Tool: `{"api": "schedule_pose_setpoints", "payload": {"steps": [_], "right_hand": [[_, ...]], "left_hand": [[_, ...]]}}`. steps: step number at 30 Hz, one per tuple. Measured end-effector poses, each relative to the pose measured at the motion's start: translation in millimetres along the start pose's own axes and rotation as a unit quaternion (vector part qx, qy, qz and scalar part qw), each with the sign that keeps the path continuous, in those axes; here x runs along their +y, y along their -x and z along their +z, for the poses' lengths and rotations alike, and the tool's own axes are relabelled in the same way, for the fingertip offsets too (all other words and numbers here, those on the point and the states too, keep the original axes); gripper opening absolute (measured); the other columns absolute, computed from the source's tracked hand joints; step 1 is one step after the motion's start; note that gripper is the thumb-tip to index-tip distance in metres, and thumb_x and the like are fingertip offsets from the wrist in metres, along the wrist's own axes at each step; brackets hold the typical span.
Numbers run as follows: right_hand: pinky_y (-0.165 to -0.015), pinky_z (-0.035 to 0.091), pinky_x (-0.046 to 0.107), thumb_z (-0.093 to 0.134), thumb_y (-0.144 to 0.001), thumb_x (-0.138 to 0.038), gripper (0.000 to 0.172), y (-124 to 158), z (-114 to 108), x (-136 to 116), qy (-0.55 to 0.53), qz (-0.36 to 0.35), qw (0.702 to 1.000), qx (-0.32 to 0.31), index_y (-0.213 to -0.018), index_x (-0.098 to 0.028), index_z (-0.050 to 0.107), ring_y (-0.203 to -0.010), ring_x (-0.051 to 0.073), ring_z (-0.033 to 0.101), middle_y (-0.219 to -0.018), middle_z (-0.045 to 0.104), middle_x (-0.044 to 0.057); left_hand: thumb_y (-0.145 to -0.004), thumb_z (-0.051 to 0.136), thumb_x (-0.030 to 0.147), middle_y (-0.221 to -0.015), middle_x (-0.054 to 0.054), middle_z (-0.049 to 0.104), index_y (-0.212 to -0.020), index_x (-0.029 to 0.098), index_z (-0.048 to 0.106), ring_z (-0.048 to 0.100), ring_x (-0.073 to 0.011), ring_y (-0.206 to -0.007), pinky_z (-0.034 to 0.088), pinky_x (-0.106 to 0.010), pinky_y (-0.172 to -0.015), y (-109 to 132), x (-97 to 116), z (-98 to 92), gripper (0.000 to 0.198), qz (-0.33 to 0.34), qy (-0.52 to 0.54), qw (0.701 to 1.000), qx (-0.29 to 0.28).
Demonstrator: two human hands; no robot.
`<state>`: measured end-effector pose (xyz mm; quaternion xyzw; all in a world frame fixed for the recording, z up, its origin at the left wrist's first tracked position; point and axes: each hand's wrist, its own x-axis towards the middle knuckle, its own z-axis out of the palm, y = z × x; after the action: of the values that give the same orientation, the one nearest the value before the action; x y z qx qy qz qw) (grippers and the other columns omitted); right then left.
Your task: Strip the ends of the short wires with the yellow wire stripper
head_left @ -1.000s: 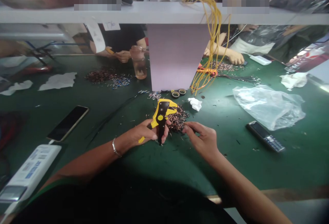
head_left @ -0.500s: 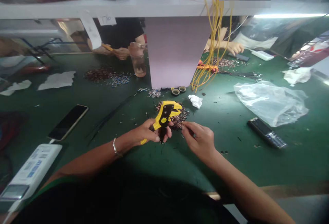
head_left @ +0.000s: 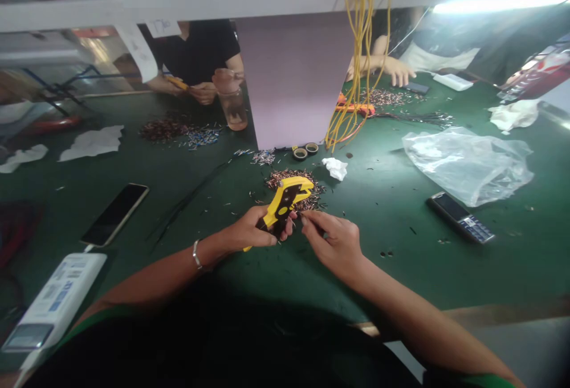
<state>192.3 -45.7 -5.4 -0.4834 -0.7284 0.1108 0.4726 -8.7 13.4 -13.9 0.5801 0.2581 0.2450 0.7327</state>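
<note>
My left hand (head_left: 255, 229) is wrapped around the handles of a yellow and black wire stripper (head_left: 285, 205), its jaw end tilted up and to the right. Close beside the tool, my right hand (head_left: 332, 237) is closed in a pinch, thumb against forefinger. Whatever lies between those fingertips is too small to make out. Just beyond both hands, and partly hidden by the stripper, is a pile of short copper-coloured and dark wire bits (head_left: 314, 198). Loose dark scraps are scattered around it on the green tabletop (head_left: 378, 281).
A phone (head_left: 114, 215) and white power strip (head_left: 57, 296) lie left; a keypad phone (head_left: 461, 217) and clear plastic bag (head_left: 472, 165) lie right. Tape rolls (head_left: 306, 150) and crumpled tissue (head_left: 335, 168) sit ahead. Yellow wires (head_left: 356, 79) hang from the shelf. Co-workers' hands (head_left: 202, 92) are across the table.
My right hand has moved left, closer to the wire stripper and my left hand's fingers. The left hand keeps its grip on the tool. The camera view has shifted slightly.
</note>
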Motion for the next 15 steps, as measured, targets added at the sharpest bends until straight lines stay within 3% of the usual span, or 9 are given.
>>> {"api": "schedule_pose_setpoints", "payload": {"steps": [5, 15], "right_hand": [[-0.053, 0.051, 0.020, 0.053, -0.087, -0.016, 0.021, -1.8, -0.9, -3.7, -0.041, 0.060, 0.997, -0.024, -0.082, -0.017, 0.073, -0.051, 0.011, 0.064, -0.062, 0.072, 0.001], [-0.052, 0.049, 0.021, 0.052, -0.087, -0.019, 0.021, -1.7, 0.2, -2.2, -0.087, 0.093, 0.991, -0.043, -0.080, -0.019, 0.072, -0.050, 0.010, 0.060, -0.059, 0.069, -0.002]], "left_hand": [[-0.062, 0.065, 0.011, -0.085, -0.005, 0.064, -0.099, 0.012, 0.061, 0.061, -0.0161, -0.077, 0.049, -0.029, -0.068, 1.9, 0.8, 0.3, 0.038, 0.018, -0.042, 0.999, 0.008], [-0.060, 0.053, 0.010, -0.082, -0.001, 0.060, -0.095, 0.015, 0.058, 0.058, -0.0145, -0.076, 0.051, -0.029, -0.072, 2.4, 0.5, 0.5, 0.036, 0.071, -0.182, 0.980, 0.038]]}}
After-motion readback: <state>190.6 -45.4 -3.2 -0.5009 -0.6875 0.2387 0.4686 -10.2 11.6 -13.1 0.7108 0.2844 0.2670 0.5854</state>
